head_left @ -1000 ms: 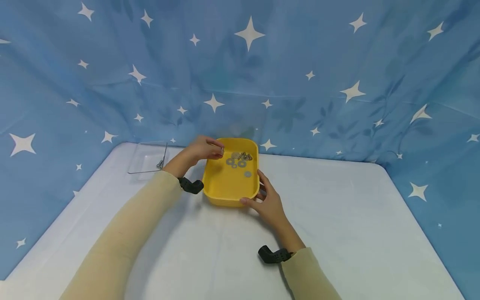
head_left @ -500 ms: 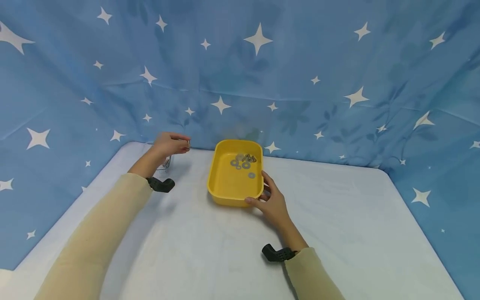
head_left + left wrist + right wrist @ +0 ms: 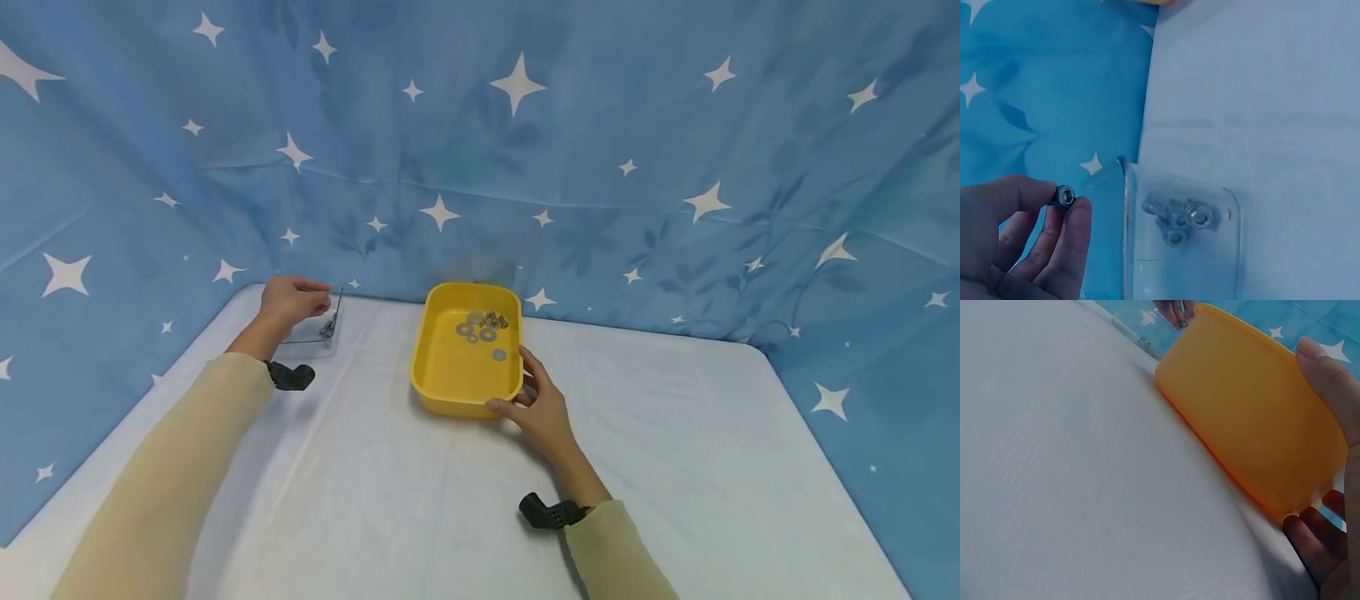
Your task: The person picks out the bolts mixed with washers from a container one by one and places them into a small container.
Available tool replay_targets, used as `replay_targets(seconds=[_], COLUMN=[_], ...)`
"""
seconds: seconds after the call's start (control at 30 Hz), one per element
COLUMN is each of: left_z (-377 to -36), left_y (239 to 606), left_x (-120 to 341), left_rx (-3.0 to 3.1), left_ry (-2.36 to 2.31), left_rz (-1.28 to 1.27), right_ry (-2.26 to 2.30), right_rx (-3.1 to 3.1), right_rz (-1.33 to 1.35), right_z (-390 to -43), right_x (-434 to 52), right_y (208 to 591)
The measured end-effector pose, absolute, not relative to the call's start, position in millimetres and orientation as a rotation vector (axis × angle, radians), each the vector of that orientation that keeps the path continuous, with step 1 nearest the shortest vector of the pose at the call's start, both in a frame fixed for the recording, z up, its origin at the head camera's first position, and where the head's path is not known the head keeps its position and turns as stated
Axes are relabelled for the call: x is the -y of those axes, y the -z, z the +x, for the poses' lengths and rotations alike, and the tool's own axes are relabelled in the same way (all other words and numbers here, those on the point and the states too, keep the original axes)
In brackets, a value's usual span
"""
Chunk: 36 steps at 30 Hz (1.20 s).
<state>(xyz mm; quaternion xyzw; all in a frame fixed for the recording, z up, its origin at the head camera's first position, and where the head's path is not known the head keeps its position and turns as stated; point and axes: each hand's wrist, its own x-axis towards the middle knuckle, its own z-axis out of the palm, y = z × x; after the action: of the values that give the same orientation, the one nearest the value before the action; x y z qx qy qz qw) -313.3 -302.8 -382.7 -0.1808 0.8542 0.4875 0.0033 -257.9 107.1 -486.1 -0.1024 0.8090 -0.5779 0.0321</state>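
Note:
My left hand [image 3: 287,303] is above the clear plastic box [image 3: 318,347] at the far left. Between thumb and fingertips it pinches a hex socket bolt [image 3: 1065,196], its socket head facing the left wrist camera. Several similar bolts [image 3: 1175,219] lie inside the box, just to the right of the fingers in that view. A yellow tray [image 3: 453,375] stands near the back middle. My right hand [image 3: 543,414] holds its near right corner, with the thumb by the rim and the other fingers around the side and low at the base.
Inside the yellow tray lie several flat washers [image 3: 487,335] and a small cluster of screws [image 3: 492,319]. A white cloth [image 3: 675,450] covers the table. Behind the table's back edge hangs a blue curtain [image 3: 600,117] with white stars.
From over the yellow tray my left hand has moved left to the clear box, carrying the bolt. The right hand stays on the tray's corner.

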Motion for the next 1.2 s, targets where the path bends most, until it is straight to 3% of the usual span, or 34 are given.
replay_targets(seconds=[0.47, 1.2], left_z=[-334, -346], left_y=[425, 432], left_x=[317, 321], left_rx=[-2.636, -2.567], left_ry=[-1.427, -1.426], left_rz=[-0.757, -0.795], right_ry=[1.796, 1.793], right_rx=[-2.499, -2.464], right_rz=[-0.348, -0.297], right_z=[-256, -257], right_x=[-108, -107], right_y=[489, 483])
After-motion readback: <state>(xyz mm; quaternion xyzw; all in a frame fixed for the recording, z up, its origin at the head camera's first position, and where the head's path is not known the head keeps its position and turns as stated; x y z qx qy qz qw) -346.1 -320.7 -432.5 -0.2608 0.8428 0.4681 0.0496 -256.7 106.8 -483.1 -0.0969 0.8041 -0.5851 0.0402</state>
